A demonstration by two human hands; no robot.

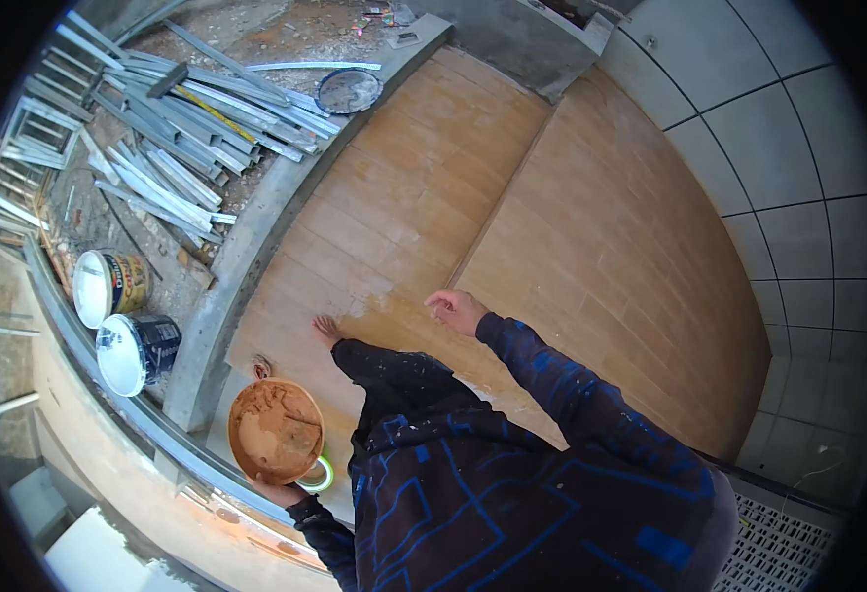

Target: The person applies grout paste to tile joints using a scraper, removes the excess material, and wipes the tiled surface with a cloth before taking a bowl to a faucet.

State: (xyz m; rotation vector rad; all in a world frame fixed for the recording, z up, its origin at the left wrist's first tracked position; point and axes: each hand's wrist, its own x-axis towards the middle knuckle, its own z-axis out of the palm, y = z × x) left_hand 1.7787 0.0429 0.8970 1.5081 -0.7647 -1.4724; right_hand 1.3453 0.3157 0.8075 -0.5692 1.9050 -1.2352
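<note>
My left hand (278, 492) grips the rim of a round orange-brown bowl (236, 434) at the lower left. Inside the bowl lies a wet brown paste (274, 434), with a darker squarish piece resting in it. My right hand (460, 310) is held over the wood-look tile floor (591, 266), its fingers loosely bent and apart, with nothing visible in them. One bare foot (326, 330) rests on the tiles between my hands. Beside the bowl are a green-and-white ring (323, 478), like a tape roll, and a small reddish-brown item (261, 367) too small to name.
A raised concrete curb (271, 237) borders the tiles on the left. Past it lie a pile of metal profiles (182, 118), two buckets (162, 345) and a round tub (350, 91). White tiled wall (749, 128) rises on the right; a perforated white panel (774, 543) is at lower right.
</note>
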